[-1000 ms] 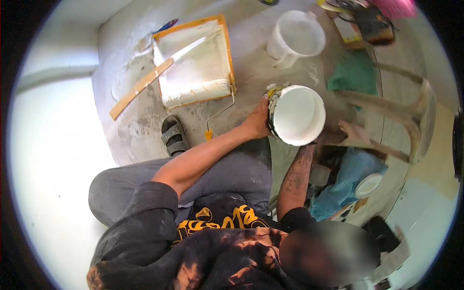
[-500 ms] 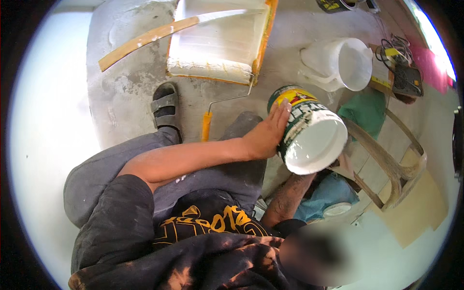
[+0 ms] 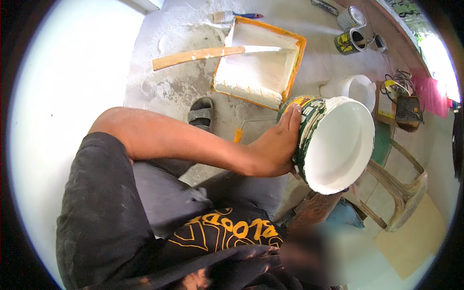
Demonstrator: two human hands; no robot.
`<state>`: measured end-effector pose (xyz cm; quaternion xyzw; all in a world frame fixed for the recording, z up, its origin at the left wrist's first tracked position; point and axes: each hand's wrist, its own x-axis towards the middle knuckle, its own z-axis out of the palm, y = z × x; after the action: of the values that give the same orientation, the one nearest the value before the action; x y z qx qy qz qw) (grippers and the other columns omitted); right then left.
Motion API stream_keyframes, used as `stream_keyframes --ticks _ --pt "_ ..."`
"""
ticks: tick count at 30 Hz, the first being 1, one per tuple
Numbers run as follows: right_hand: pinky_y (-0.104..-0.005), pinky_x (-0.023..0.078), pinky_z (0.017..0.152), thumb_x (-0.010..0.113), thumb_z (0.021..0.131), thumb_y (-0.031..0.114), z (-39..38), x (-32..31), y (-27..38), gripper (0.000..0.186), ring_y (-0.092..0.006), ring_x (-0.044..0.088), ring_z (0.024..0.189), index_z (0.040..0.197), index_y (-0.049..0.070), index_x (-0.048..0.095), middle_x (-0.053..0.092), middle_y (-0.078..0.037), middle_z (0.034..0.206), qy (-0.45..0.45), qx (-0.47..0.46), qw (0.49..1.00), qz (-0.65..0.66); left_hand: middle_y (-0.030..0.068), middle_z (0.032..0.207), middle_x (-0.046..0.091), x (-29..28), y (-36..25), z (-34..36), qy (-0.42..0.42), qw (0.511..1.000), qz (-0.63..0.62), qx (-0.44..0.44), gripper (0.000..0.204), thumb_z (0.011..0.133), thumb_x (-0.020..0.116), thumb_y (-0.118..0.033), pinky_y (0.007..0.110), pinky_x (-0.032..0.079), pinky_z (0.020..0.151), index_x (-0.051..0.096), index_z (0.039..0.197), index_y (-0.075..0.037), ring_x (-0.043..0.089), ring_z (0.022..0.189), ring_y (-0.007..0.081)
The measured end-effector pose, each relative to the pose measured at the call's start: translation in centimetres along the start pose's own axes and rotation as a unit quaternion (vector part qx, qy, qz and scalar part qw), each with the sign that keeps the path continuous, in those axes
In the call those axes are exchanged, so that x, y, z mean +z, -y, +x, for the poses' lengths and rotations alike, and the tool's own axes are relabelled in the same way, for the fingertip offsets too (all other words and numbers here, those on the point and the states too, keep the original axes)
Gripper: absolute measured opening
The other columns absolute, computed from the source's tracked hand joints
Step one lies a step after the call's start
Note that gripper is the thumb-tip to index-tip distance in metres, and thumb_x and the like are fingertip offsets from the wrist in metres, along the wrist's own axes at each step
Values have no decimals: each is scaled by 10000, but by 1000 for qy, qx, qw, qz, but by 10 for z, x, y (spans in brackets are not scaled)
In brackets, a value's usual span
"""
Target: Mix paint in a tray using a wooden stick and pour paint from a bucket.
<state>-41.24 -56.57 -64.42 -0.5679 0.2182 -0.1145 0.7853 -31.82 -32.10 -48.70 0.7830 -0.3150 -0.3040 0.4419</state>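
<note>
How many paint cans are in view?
3: a green can held by the left hand, plus a yellow-and-black can and a grey can on the floor, top right. Others may be hidden.

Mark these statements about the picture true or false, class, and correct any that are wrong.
1. The left hand is on the side of the paint can. True.
2. The wooden stick lies wholly on the floor. False: the stick lies partly across the paint tray.
3. A paintbrush with a blue handle lies by the tray's far edge. True.
4. The roller handle is green. False: the roller handle is yellow-orange.
5. The can's inside looks white. True.
</note>
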Motion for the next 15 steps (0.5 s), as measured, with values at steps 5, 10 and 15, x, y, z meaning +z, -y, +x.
stream_keyframes --ticks 5,10,15 --pt "-295 550 714 532 946 80 31 22 34 226 -163 653 836 1128 -28 613 687 -81 998 5 -32 997 -71 456 1381 191 -27 18 20 -32 997 -67 -13 1285 525 918 -235 470 339 1103 43 1339 236 228 1341 555" --pt "-290 549 699 533 946 78 84 39 67 221 -158 653 822 1121 -29 615 688 -78 989 41 -28 981 -188 462 1352 211 -30 51 33 -104 985 -134 -18 1249 536 904 -219 458 368 1078 57 1324 253 283 1298 572" --pt "-285 548 684 534 946 77 126 59 78 215 -152 652 807 1114 -30 616 689 -74 979 95 20 953 -287 454 1337 226 -23 78 47 -117 961 -239 -79 1163 583 866 -197 460 412 1033 89 1316 262 381 1220 577"
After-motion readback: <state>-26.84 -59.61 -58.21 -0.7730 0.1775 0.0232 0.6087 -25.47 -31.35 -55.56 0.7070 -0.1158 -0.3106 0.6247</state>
